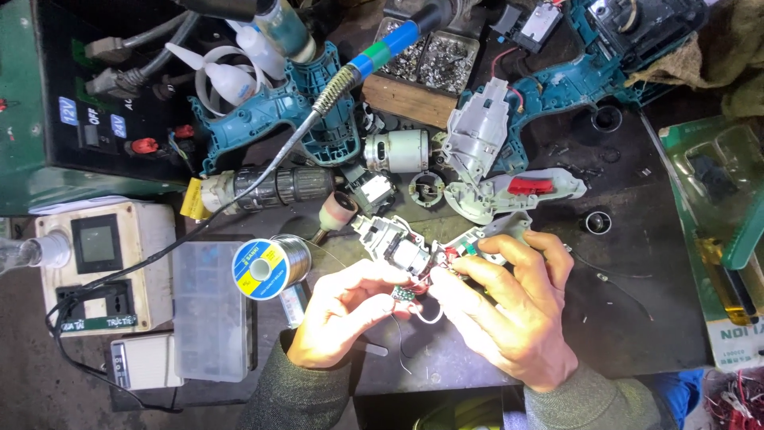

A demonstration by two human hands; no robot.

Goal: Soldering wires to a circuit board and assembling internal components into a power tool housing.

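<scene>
Left hand: fingers pinched on small green circuit board.
Right hand: fingers closed on red wires.
Nearby: solder spool.

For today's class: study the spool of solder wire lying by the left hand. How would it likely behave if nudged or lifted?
The spool of solder wire lies on its side with round flanges, so a nudge would probably roll it. Densely wound metal suggests it is heavy for its size. A loose strand trails toward the left hand, so it may unwind or snag when lifted.
</scene>
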